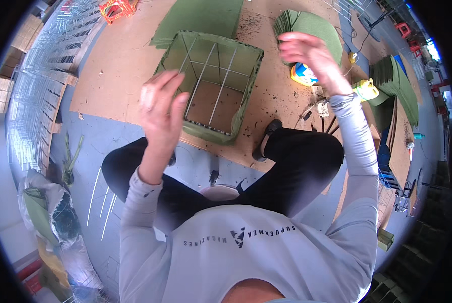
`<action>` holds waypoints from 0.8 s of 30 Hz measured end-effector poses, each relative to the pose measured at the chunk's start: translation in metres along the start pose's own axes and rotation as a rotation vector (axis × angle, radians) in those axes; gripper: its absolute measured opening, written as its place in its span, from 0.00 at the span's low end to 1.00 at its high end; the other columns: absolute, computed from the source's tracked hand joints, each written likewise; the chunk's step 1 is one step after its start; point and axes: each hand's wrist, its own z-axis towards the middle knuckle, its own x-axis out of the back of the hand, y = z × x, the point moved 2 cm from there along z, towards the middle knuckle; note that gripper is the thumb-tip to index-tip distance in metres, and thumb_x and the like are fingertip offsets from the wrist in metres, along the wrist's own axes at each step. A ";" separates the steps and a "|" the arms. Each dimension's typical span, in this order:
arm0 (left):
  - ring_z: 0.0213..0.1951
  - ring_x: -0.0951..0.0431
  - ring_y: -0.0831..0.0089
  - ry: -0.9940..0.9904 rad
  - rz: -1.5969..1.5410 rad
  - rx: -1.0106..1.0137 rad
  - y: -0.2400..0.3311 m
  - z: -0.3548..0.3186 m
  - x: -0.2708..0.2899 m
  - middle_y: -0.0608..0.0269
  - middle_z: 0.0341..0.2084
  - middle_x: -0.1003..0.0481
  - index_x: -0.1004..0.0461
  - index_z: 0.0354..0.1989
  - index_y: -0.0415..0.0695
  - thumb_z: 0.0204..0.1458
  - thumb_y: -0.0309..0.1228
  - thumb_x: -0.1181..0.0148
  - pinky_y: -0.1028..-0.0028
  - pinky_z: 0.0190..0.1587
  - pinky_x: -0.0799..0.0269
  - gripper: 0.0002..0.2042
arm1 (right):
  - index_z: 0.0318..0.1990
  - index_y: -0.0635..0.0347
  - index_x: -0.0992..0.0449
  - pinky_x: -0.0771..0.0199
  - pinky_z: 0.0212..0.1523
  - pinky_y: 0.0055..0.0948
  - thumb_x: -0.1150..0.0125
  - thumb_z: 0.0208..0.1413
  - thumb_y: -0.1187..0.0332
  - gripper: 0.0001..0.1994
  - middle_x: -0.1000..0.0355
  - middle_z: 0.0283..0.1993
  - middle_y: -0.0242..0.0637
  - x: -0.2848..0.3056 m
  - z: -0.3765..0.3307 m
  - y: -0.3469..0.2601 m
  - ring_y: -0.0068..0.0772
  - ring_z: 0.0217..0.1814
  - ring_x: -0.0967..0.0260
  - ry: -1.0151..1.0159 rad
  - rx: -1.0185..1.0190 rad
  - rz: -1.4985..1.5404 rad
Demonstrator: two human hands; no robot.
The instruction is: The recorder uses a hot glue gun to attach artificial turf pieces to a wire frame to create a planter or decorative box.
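A box-shaped wire frame covered in green felt stands on brown cardboard in front of me, with its thin metal bars showing across the inside. My left hand is over the box's near left side, thumb apart from the fingers. It holds nothing I can see; whether it touches the rim, I cannot tell. My right hand is raised at the right, its fingers stretched to the left and nothing visible in them. Behind that hand lies a stack of rounded green felt sheets. A blue, white and yellow container is just below it.
Green sheets lie beyond the box. Another container, yellow, stands by my right forearm, near dark tools on the cardboard. More felt is stacked farther right. Wire panels line the left side, with a plastic bag nearer and a red stool behind.
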 end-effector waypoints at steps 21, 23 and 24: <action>0.69 0.44 0.60 0.425 -0.514 0.626 -0.003 -0.096 0.045 0.49 0.64 0.39 0.41 0.65 0.37 0.66 0.55 0.81 0.59 0.70 0.57 0.36 | 0.72 0.62 0.52 0.56 0.70 0.29 0.66 0.70 0.50 0.31 0.53 0.74 0.39 -0.371 -0.069 0.026 0.30 0.75 0.56 -0.292 0.203 0.301; 0.71 0.51 0.59 0.394 -0.714 0.863 -0.002 -0.124 0.031 0.51 0.69 0.47 0.48 0.69 0.37 0.65 0.58 0.79 0.59 0.72 0.64 0.37 | 0.73 0.64 0.61 0.74 0.75 0.33 0.65 0.70 0.55 0.31 0.75 0.78 0.42 -0.375 -0.070 0.036 0.35 0.80 0.78 -0.306 0.284 0.299; 0.71 0.52 0.60 0.340 -0.699 0.869 -0.002 -0.142 0.021 0.51 0.69 0.49 0.51 0.70 0.37 0.66 0.56 0.78 0.62 0.72 0.63 0.36 | 0.73 0.64 0.62 0.73 0.75 0.33 0.66 0.71 0.55 0.32 0.74 0.78 0.42 -0.377 -0.068 0.050 0.35 0.80 0.78 -0.299 0.196 0.311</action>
